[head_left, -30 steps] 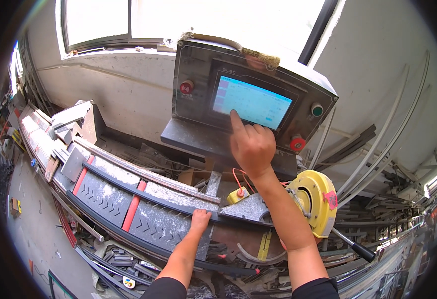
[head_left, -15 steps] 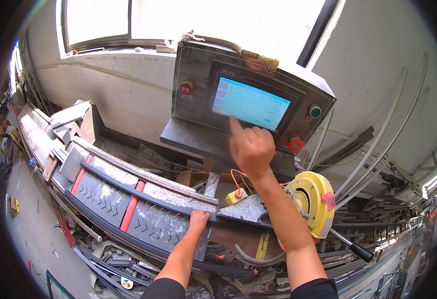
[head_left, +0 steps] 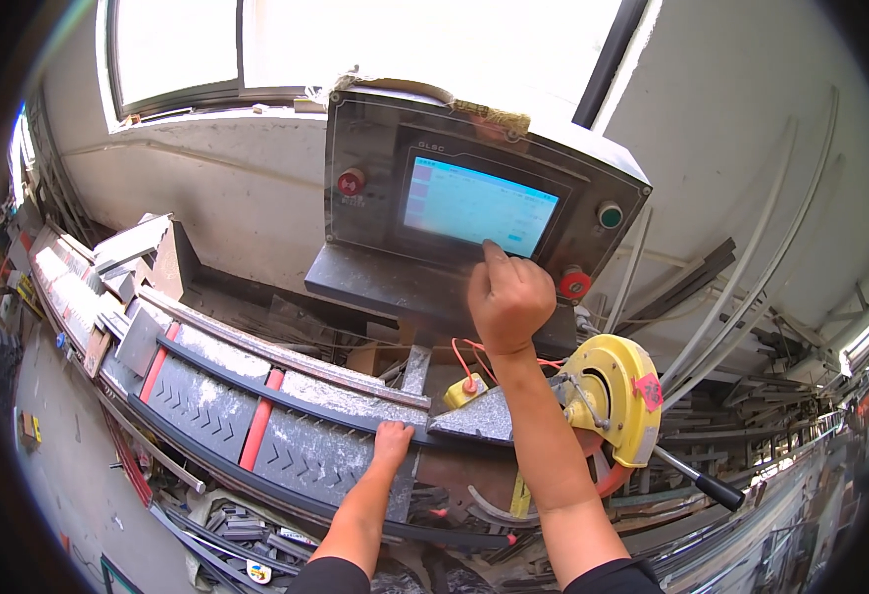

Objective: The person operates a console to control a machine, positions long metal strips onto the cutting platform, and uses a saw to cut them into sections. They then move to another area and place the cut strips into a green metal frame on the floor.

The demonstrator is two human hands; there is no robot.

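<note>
My right hand (head_left: 513, 302) is raised in front of a metal control box (head_left: 373, 134). Its index finger points at the lower edge of the lit touchscreen (head_left: 469, 206), while the other fingers curl into the palm with nothing in them. Whether the fingertip touches the glass I cannot tell. Lower down, my left hand (head_left: 393, 443) has its fingers curled over a black rail (head_left: 320, 401) at the right end of a dusty roller bed (head_left: 306, 450). Red buttons (head_left: 575, 284) and a green button (head_left: 610, 214) flank the screen.
Right of my right forearm stands a yellow round saw guard (head_left: 608, 396) with a black-tipped lever (head_left: 716, 490). A small yellow box (head_left: 466, 390) with an orange cable sits behind the bed. Offcuts (head_left: 241, 525) lie underneath, and long metal profiles (head_left: 741, 475) are stacked at the right.
My right index finger has moved right along the screen's lower edge. The left hand keeps its place on the rail. The whole view has shifted slightly.
</note>
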